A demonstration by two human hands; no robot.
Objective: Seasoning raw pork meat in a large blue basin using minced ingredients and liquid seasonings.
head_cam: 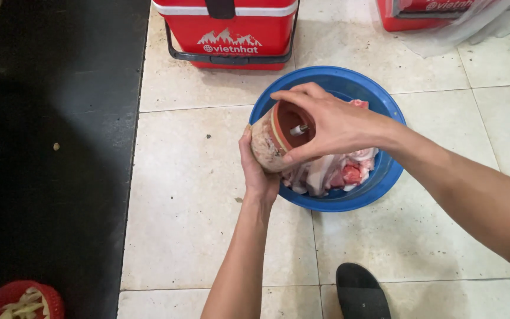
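Your left hand (259, 171) cups the jar (274, 139) from below, fingers wrapped round its side, tilting it over the blue bowl (385, 171). Your right hand (332, 127) reaches into the jar's open mouth, thumb and fingers spread over the rim, closed on a small metal handle (298, 129). Raw meat (332, 171) fills the bowl just beside the jar. The bowl sits on pale floor tiles (196, 195); a red cooler (228, 29) stands beyond, a black sandal (361, 292) nearer you, and a red basket (22, 301) at the dark edge.
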